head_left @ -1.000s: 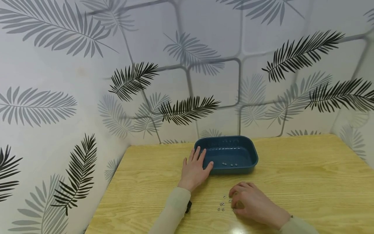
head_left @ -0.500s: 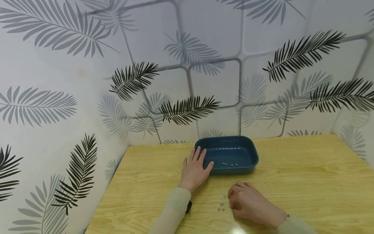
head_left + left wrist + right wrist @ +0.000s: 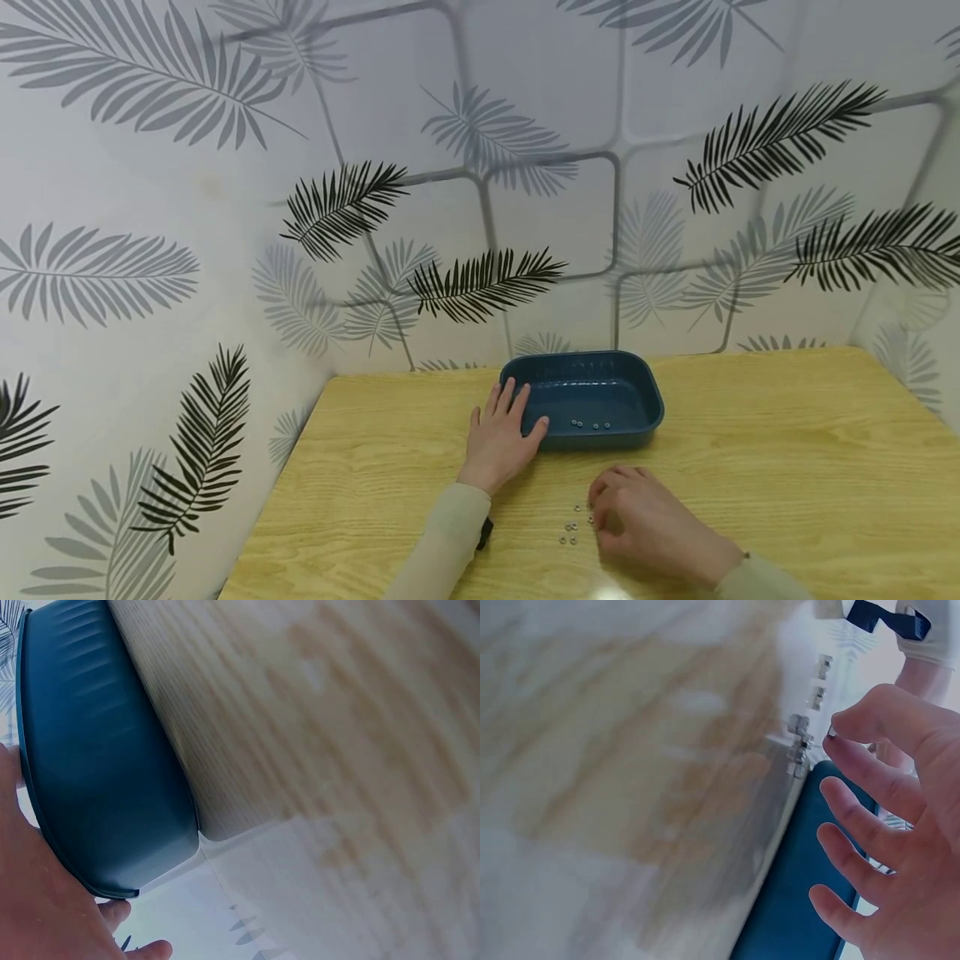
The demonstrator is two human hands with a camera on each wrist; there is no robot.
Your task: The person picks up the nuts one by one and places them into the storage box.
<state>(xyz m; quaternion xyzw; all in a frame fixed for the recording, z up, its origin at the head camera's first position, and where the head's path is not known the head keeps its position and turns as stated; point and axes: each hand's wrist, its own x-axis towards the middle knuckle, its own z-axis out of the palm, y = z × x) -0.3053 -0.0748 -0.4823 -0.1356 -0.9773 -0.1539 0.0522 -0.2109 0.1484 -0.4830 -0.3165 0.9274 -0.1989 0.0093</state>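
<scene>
My left hand (image 3: 495,446) rests on the left end of a dark blue rectangular tray (image 3: 600,439), its fingers spread over the rim and the thumb at the front edge. In the left wrist view the tray's outer wall (image 3: 105,757) fills the space beside the hand. My right hand (image 3: 648,521) is low over the table in front of the tray. Its thumb and index finger pinch a small metal nut (image 3: 831,732), while the other fingers are loosely bent. Several loose nuts (image 3: 573,541) lie just left of those fingertips. Inside the tray are several more nuts (image 3: 580,424).
The wood-grain table (image 3: 780,450) runs back to a wall (image 3: 540,217) with a leaf pattern. The tray stands near the table's back edge. A black band (image 3: 485,533) shows at the left wrist.
My right hand shifts slightly left and then back. The nut seen beside its thumb a second ago no longer shows on the table. Left hand and tray stay put.
</scene>
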